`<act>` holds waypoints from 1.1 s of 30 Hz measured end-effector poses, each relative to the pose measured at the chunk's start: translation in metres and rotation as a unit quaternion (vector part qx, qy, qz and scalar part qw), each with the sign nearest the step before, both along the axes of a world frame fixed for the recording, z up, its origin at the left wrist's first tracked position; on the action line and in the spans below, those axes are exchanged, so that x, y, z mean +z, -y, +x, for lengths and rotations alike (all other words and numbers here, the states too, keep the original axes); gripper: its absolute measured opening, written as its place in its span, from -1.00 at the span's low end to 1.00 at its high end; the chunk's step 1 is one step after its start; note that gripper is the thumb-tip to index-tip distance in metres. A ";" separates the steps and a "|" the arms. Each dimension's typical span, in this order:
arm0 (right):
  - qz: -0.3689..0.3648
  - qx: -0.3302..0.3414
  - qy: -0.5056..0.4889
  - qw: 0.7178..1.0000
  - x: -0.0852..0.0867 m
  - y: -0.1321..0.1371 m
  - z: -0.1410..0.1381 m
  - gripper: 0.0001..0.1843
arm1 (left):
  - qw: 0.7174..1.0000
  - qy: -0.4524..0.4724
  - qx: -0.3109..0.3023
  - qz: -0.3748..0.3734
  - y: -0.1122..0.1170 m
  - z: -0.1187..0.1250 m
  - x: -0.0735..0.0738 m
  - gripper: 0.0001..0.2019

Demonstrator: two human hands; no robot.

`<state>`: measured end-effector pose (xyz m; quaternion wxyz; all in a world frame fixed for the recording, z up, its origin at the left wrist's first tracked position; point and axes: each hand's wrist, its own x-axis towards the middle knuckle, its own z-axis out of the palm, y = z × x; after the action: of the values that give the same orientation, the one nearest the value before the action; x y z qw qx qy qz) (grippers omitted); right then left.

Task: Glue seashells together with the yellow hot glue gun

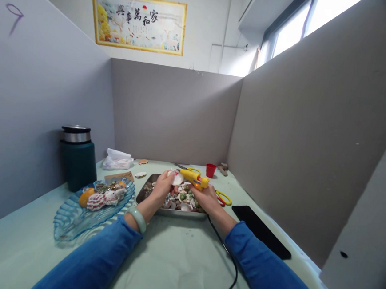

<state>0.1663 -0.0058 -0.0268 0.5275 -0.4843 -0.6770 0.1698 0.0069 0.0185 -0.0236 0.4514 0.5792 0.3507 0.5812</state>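
Note:
In my left hand (pixel 163 185) I hold a white seashell (pixel 177 178) with a small red patch on it, pinched above a metal tray. My right hand (pixel 205 197) is wrapped around a yellow hot glue gun (pixel 193 177), its nozzle pointing left at the shell. An orange light glows on the gun's body, and its black cord (pixel 226 249) runs down toward the table's near edge. Under both hands lies the metal tray (pixel 181 213), full of small mixed shells (pixel 184 202). Whether the nozzle touches the shell I cannot tell.
A blue glass dish (pixel 69 224) with larger shells stands at left, before a dark green thermos (pixel 78 164). Further back are a tissue pack (pixel 118 160), a red cup (pixel 210 170) and yellow-handled scissors (pixel 224 197). A black flat slab (pixel 261 231) lies at right. Grey partitions (pixel 175 114) enclose the table.

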 end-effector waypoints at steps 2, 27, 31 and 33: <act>0.004 0.012 -0.003 1.000 0.000 0.000 0.000 -0.73 | 1.000 -0.005 -0.004 0.004 0.000 0.000 0.000 -0.77; 0.003 -0.009 -0.001 1.000 -0.001 -0.002 0.001 -0.77 | 1.000 -0.001 0.021 0.014 -0.003 0.000 -0.001 -0.76; 0.009 -0.011 -0.005 1.000 -0.001 0.000 0.000 -0.78 | 0.999 -0.005 0.030 0.013 -0.003 -0.001 -0.001 -0.77; 0.012 -0.002 -0.009 1.000 0.000 0.000 0.000 -0.78 | 0.999 -0.013 0.032 0.013 -0.004 -0.001 -0.002 -0.78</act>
<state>0.1659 -0.0057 -0.0270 0.5399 -0.4776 -0.6732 0.1649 0.0057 0.0222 -0.0258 0.4206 0.5811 0.3667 0.5924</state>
